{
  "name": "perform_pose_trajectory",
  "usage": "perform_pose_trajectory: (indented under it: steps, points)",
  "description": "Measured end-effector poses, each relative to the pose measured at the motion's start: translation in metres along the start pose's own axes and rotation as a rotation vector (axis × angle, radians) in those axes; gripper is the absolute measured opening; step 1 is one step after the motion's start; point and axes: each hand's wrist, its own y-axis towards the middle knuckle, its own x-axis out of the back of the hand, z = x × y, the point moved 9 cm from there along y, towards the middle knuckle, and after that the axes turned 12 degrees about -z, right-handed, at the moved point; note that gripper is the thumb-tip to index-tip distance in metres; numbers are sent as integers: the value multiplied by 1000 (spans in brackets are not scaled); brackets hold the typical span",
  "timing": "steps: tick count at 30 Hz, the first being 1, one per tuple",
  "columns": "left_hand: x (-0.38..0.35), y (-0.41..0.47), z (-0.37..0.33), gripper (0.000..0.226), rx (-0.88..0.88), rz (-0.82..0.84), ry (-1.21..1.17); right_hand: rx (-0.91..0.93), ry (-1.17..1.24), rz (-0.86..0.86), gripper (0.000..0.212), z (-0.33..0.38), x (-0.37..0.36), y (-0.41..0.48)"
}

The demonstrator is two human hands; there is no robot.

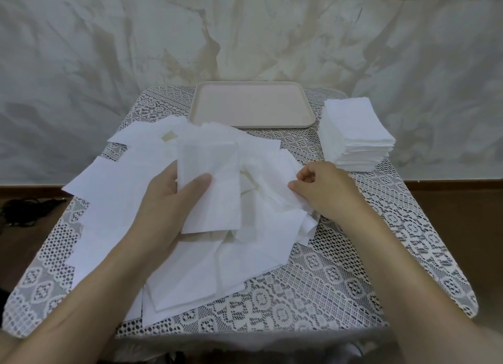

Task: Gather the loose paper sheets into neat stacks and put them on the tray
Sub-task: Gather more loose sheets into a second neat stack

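Note:
Several loose white paper sheets (114, 200) lie scattered over the left and middle of the table. My left hand (168, 200) grips a small bundle of sheets (215, 184) above the pile, thumb on top. To its right, my right hand (324, 189) pinches the edge of a crumpled sheet (275, 184) in the pile. A pale pink tray (253, 91) with nothing on it sits at the table's far edge. A neat tall stack of white sheets (353, 135) stands on the table to the right of the tray.
A white lace cloth (340, 268) covers the small table. A wrinkled pale backdrop (245, 31) hangs close behind it. Brown floor (457, 200) shows on both sides, with dark cables (24, 211) at the left.

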Motion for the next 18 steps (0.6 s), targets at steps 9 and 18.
perform_pose_trajectory:
  steps: [9,18]
  points:
    - [0,0,2,17,26,1,-5,128,66,-117,8,10,9,-1]
    - [-1,1,1,19,-19,24,15,124,374,-151,12,6,23,-2]
